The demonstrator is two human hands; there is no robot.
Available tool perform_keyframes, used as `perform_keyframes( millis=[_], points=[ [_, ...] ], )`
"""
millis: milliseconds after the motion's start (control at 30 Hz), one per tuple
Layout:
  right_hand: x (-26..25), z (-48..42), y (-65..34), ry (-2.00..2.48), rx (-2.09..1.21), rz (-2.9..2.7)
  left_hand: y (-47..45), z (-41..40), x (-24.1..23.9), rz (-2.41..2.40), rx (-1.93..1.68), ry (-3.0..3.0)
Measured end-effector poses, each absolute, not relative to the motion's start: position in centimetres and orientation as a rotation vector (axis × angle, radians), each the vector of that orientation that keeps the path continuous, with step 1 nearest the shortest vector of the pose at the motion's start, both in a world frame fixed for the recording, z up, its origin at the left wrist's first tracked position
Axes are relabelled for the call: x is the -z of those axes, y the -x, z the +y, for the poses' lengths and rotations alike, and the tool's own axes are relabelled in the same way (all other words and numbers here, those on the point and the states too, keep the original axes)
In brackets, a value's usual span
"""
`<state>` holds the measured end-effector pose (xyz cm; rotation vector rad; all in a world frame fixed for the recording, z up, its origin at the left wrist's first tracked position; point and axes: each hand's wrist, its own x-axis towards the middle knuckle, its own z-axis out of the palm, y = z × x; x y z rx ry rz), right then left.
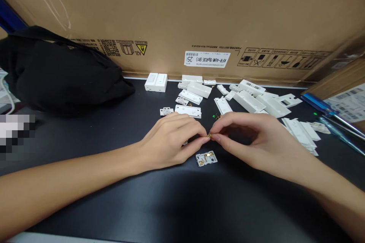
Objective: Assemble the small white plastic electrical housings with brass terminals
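My left hand and my right hand meet fingertip to fingertip above the dark table. Between them, thumb and forefinger of each pinch a small brass-coloured metal piece, too small to make out fully. Just below lies a small white plastic switch base, fitted with brass contacts. Behind the left fingers a white part is partly hidden. Beyond my hands are a white plate, another white strip and a few tiny brass and green bits.
An assembled white double switch stands at the back. White housings are heaped at back right, with more flat white parts nearer. Blue-handled screwdrivers lie at right. A black bag sits left; a large cardboard box borders the back.
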<state>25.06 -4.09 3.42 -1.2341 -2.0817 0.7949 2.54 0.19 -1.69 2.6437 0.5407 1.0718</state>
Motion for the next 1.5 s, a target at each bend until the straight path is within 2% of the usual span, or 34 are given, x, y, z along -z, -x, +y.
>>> perform_keyframes(
  millis=[300, 767, 1133, 1500],
  points=[
    [-3.0, -3.2, -26.0, 1.171, -0.572, -2.242, -2.4, 0.3, 1.7, 0.518, -1.037, -2.636],
    [-3.8, -3.4, -26.5, 1.042, -0.785, -2.354, -2.1, 0.5, 1.2, 0.418, -1.0, -2.87],
    [-2.9, -3.1, -27.1, 1.149, -0.545, -2.535, -0.5, 1.9, 0.6, 0.525, -0.574, -2.996],
    [-3.2, -3.8, -26.1, 1.051, -0.755, -2.624, -1.0, 1.6, 1.1, 0.552, -0.571, -2.985]
  ],
)
